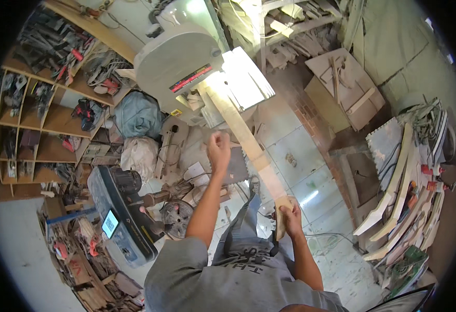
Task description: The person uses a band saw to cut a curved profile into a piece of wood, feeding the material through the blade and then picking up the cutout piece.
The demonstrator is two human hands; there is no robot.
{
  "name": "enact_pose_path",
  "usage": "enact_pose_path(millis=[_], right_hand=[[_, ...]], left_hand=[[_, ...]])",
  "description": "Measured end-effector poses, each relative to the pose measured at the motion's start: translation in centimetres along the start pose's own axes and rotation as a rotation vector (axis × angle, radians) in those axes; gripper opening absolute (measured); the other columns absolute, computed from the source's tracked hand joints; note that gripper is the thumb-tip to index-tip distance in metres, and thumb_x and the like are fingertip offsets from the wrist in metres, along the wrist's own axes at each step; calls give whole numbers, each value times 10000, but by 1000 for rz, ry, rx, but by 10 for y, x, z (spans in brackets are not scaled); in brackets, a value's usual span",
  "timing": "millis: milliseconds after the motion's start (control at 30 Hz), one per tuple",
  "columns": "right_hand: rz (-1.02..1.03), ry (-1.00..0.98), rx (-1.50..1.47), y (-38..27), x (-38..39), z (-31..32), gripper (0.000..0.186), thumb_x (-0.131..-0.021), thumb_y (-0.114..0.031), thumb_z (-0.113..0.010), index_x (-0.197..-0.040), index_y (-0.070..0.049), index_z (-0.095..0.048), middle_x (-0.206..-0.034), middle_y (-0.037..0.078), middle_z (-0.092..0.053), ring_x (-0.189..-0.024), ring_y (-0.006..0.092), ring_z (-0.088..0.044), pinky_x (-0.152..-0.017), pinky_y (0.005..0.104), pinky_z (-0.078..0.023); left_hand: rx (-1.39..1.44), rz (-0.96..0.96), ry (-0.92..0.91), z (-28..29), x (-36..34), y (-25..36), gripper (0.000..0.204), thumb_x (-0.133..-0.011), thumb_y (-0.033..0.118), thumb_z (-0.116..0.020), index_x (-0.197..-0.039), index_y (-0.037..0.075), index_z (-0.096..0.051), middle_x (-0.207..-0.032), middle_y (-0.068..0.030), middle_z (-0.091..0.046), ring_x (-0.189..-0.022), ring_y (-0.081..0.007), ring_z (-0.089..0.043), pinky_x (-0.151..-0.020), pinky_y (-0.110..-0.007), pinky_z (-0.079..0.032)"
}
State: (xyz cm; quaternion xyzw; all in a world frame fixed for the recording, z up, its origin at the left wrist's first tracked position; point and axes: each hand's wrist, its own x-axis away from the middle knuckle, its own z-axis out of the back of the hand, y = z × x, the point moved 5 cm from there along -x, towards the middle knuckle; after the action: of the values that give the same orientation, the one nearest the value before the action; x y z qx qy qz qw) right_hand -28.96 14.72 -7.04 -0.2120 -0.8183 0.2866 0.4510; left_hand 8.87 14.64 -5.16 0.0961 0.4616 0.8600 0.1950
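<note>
A long, pale wooden board (244,136) slants from under the lit head of a large grey machine, which looks like a bandsaw (173,57), down to my body. Its near end is in my right hand (290,217), with the thumb and fingers wrapped round the edge. To the left of the board my left hand (219,148) is raised off it, fingers curled in a loose fist with nothing visible inside. The board's far end passes into bright glare by the machine's table (246,78), so the blade is hidden.
On the left are wooden shelves (56,117) full of tools and a dark blue bench machine (118,218). Curved wooden pieces (394,192) lean at the right. Scrap boards (342,88) lie at the back right. A cable (332,235) crosses the tiled floor.
</note>
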Motion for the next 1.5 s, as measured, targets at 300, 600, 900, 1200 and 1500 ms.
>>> enact_pose_path(millis=[300,600,900,1200,1500], right_hand=[[-10,43,-15,16,-30,-33,401,-905,-117,-679,-1258,-12,-522,-954,114,-666,-700,253,-703,-670,391,-622],[22,-7,-34,-4,-53,-49,365,-923,-52,-640,-1273,-37,-536,-983,106,-674,-727,232,-707,-668,359,-624],[-1,-5,-28,-1,-71,-54,365,-938,-58,-642,-1288,-41,-538,-1022,86,-674,-774,208,-701,-689,363,-637],[15,-46,-20,-5,-88,-69,346,-951,-65,-648,-1279,-30,-544,-1036,84,-689,-779,198,-703,-692,344,-617],[42,-72,-40,1,-102,-70,377,-947,-60,-641,-1309,-40,-536,-1017,91,-693,-797,194,-701,-704,340,-599]], left_hand=[[-215,-233,-356,-12,-126,25,843,-971,356,-658,-1602,-35,-259,-1618,-307,-331,-1503,-426,-342,-1225,-448,-295],[-177,-219,-346,-25,-145,5,893,-994,445,-622,-1631,-8,-190,-1635,-291,-309,-1523,-401,-315,-1238,-437,-270],[-166,-314,-354,-34,-145,2,908,-983,459,-634,-1637,13,-189,-1643,-319,-255,-1533,-441,-264,-1246,-468,-236],[-211,-312,-382,-35,-149,-9,964,-955,481,-666,-1641,16,-172,-1638,-352,-225,-1533,-479,-227,-1253,-497,-197],[-239,-246,-440,-34,-146,1,980,-939,517,-672,-1648,44,-188,-1657,-358,-160,-1547,-489,-172,-1260,-502,-171]])
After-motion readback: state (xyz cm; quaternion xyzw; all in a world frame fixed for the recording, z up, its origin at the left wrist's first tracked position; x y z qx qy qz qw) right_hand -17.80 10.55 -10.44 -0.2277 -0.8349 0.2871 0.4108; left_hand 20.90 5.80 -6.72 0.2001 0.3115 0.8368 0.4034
